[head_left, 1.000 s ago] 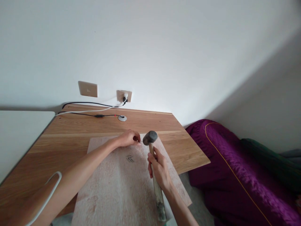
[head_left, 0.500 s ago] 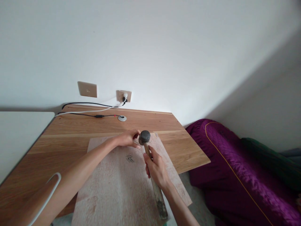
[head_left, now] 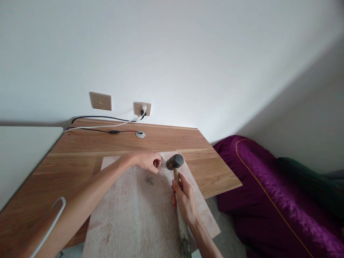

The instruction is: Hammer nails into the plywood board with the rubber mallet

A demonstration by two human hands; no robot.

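Right hand (head_left: 186, 200) clamped on wooden-handled, dark-headed hammer (head_left: 175, 162), head over pale streaky wooden board (head_left: 126, 222). Left hand (head_left: 147, 161) curled near it, can't tell if gripping anything. Thin silvery nails (head_left: 149, 180) heaped on board.

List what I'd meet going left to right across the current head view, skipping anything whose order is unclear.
White panel → blank-looking wall plate → small pile of nails → hammer → purple cover.

Single head-worn view, close above a pale, rectangular wooden board (head_left: 126, 218), looking forward and down across a brown wood-grain tabletop (head_left: 172, 139) toward a plain white wall (head_left: 172, 64).
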